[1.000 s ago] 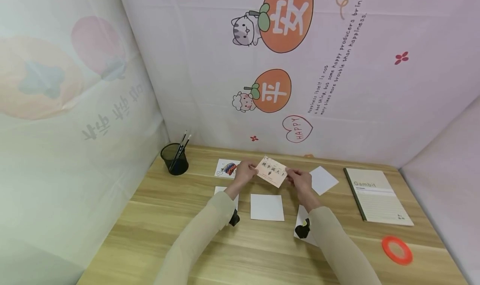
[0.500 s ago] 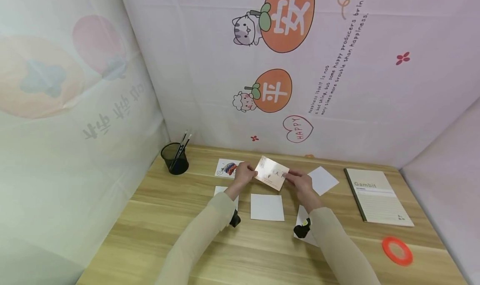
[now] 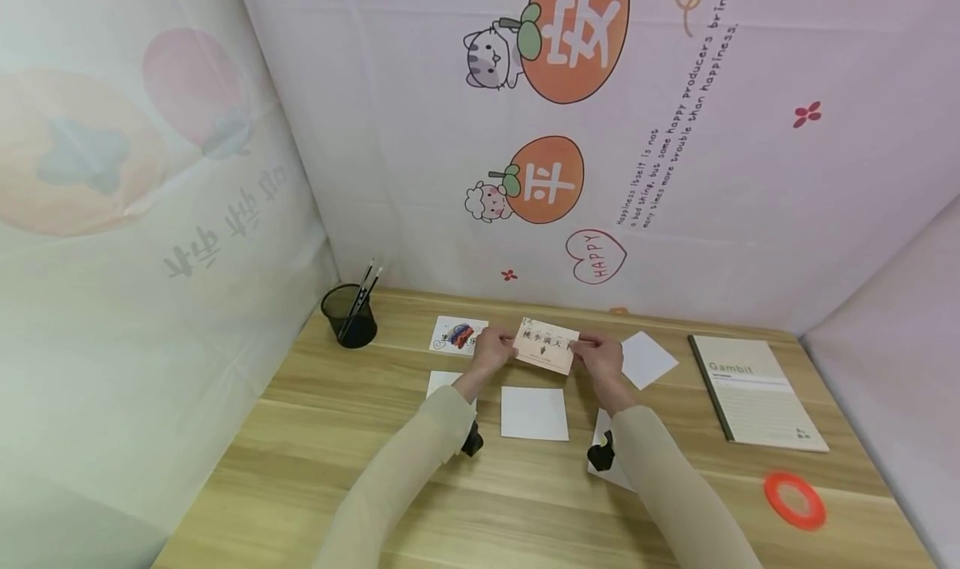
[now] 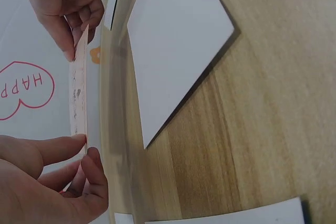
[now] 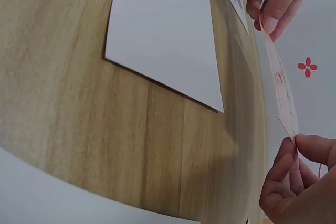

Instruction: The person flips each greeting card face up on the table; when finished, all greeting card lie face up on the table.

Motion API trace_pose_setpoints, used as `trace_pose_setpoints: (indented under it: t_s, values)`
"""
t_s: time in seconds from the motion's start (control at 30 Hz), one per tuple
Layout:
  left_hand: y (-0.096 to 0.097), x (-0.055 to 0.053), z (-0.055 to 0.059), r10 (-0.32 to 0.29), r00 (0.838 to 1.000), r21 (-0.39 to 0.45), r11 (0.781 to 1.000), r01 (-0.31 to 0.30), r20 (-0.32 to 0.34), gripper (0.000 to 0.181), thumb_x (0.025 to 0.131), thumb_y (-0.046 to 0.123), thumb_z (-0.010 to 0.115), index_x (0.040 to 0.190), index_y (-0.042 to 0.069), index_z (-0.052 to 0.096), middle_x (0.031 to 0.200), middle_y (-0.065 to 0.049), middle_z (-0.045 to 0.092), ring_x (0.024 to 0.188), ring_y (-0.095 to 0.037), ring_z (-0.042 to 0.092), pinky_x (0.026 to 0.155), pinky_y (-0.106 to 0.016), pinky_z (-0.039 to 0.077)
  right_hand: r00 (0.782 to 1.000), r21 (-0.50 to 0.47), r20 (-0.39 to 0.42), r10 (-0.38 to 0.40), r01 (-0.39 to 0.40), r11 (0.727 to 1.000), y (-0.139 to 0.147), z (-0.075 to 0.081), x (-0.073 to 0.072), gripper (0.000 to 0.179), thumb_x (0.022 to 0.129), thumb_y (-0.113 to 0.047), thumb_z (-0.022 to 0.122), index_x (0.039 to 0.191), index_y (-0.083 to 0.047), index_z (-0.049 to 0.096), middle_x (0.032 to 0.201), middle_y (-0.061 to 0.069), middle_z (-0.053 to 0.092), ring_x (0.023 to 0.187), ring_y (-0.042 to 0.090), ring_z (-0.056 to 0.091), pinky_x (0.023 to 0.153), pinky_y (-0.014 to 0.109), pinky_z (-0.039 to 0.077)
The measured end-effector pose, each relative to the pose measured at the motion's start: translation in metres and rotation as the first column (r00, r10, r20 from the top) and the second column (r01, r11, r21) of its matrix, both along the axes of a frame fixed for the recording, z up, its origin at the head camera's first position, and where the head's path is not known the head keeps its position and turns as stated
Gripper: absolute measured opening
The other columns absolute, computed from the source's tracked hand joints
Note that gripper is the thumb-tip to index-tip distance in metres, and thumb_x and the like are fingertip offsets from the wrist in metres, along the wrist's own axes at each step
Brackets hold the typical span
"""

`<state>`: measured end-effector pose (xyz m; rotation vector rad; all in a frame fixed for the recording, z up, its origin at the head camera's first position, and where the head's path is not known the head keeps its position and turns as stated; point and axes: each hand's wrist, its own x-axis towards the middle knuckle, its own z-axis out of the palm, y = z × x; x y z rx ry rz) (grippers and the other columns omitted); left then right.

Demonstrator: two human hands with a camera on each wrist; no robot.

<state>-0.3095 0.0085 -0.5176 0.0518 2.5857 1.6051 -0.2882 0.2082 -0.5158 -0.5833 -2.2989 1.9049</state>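
A pale pink card (image 3: 546, 348) with dark Chinese characters is held above the far part of the table. My left hand (image 3: 492, 351) pinches its left edge between thumb and fingers. At the opposite edge, my right hand (image 3: 602, 359) pinches it likewise. Both wrist views show the card (image 4: 80, 90) nearly edge-on, raised off the wood. Below it on the table lies a blank white square card (image 3: 534, 413). A white card with a colourful drawing (image 3: 454, 336) sits beside the left hand and is partly covered by it.
A tilted white card (image 3: 647, 359) lies right of my right hand. Two more white cards (image 3: 442, 381) (image 3: 615, 469) are partly under the forearms. A black mesh pen cup (image 3: 352, 319), a notebook (image 3: 757, 394) and a red tape ring (image 3: 795, 501) stand farther out. Fabric walls (image 3: 420, 177) enclose the table.
The held card has turned from a slanted position to a more level one, and the glare that hid its characters has gone. Both hands keep their grip and have shifted slightly.
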Motion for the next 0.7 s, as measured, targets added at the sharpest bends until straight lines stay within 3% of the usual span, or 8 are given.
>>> trace_pose_setpoints:
  t_s: [0.13, 0.2, 0.27, 0.37, 0.43, 0.53, 0.57, 0.7]
  values:
    - [0.000, -0.001, -0.002, -0.022, 1.000, 0.007, 1.000, 0.022, -0.010, 0.035, 0.080, -0.006, 0.071, 0.114, -0.006, 0.066, 0.099, -0.014, 0.068, 0.089, -0.022, 0.062, 0.077, -0.034, 0.054, 1.000, 0.069, -0.010, 0.008, -0.007, 0.998, -0.003, 0.000, -0.002, 0.033, 0.085, 0.000, 0.068, 0.117, 0.009, 0.062, 0.098, 0.019, 0.067, 0.075, 0.015, 0.064, 0.083, 0.041, 0.055]
    - [0.000, 0.000, -0.002, -0.036, 0.999, -0.003, 0.999, 0.036, -0.026, 0.022, 0.080, -0.008, 0.070, 0.101, -0.010, 0.068, 0.083, -0.009, 0.064, 0.075, -0.016, 0.057, 0.069, -0.028, 0.051, 1.000, 0.095, -0.010, 0.018, -0.017, 0.995, -0.005, 0.000, -0.003, 0.034, 0.085, 0.001, 0.067, 0.118, 0.009, 0.062, 0.102, 0.021, 0.065, 0.076, 0.014, 0.062, 0.082, 0.040, 0.056]
    - [0.000, 0.000, -0.003, -0.051, 0.998, -0.012, 0.999, 0.051, -0.042, 0.009, 0.079, -0.008, 0.070, 0.080, -0.011, 0.062, 0.066, -0.004, 0.052, 0.062, -0.012, 0.045, 0.059, -0.024, 0.042, 0.999, 0.119, -0.011, 0.035, -0.034, 0.992, -0.005, 0.000, -0.003, 0.035, 0.086, 0.001, 0.066, 0.119, 0.009, 0.061, 0.106, 0.023, 0.064, 0.077, 0.014, 0.060, 0.077, 0.035, 0.056]
    - [0.002, -0.001, -0.006, -0.063, 0.998, -0.023, 0.998, 0.062, -0.030, 0.029, 0.078, -0.005, 0.073, 0.064, -0.002, 0.048, 0.057, 0.001, 0.036, 0.055, -0.011, 0.032, 0.052, -0.023, 0.029, 0.998, 0.159, 0.002, 0.064, -0.064, 0.985, -0.005, -0.001, -0.003, 0.037, 0.086, 0.000, 0.065, 0.122, 0.009, 0.060, 0.107, 0.022, 0.063, 0.081, 0.015, 0.058, 0.067, 0.024, 0.053]
    - [0.003, -0.003, -0.008, -0.059, 0.998, -0.020, 0.998, 0.059, 0.008, 0.033, 0.077, 0.000, 0.077, 0.061, 0.002, 0.048, 0.056, 0.002, 0.035, 0.054, -0.011, 0.032, 0.050, -0.023, 0.027, 0.996, 0.180, 0.030, 0.088, -0.092, 0.979, -0.005, -0.001, -0.003, 0.040, 0.087, -0.003, 0.065, 0.125, 0.007, 0.058, 0.108, 0.021, 0.062, 0.084, 0.017, 0.057, 0.064, 0.020, 0.049]
    - [0.005, -0.009, -0.014, -0.059, 0.997, -0.042, 0.997, 0.062, 0.053, 0.031, 0.076, 0.003, 0.079, 0.060, 0.003, 0.053, 0.056, 0.001, 0.039, 0.054, -0.013, 0.035, 0.049, -0.025, 0.029, 0.985, 0.209, 0.094, 0.146, -0.163, 0.964, -0.004, -0.001, -0.003, 0.048, 0.089, -0.009, 0.065, 0.133, 0.004, 0.052, 0.112, 0.021, 0.060, 0.089, 0.023, 0.058, 0.070, 0.025, 0.048]
    - [0.005, -0.016, -0.027, -0.071, 0.997, -0.029, 0.997, 0.071, 0.021, 0.031, 0.076, 0.006, 0.080, 0.060, 0.005, 0.054, 0.056, 0.002, 0.039, 0.053, -0.012, 0.036, 0.048, -0.025, 0.029, 0.979, 0.217, 0.114, 0.168, -0.190, 0.957, -0.004, -0.001, -0.004, 0.050, 0.089, -0.010, 0.065, 0.135, 0.004, 0.049, 0.114, 0.022, 0.059, 0.092, 0.025, 0.058, 0.075, 0.029, 0.049]
    - [0.007, -0.020, -0.031, -0.077, 0.997, -0.051, 0.996, 0.077, 0.014, 0.012, 0.076, 0.001, 0.078, 0.069, 0.000, 0.067, 0.062, -0.005, 0.056, 0.055, -0.014, 0.044, 0.050, -0.026, 0.038, 0.957, 0.247, 0.168, 0.238, -0.275, 0.929, -0.004, 0.000, -0.003, 0.056, 0.090, -0.011, 0.063, 0.139, 0.007, 0.043, 0.125, 0.027, 0.054, 0.108, 0.034, 0.055, 0.092, 0.045, 0.047]
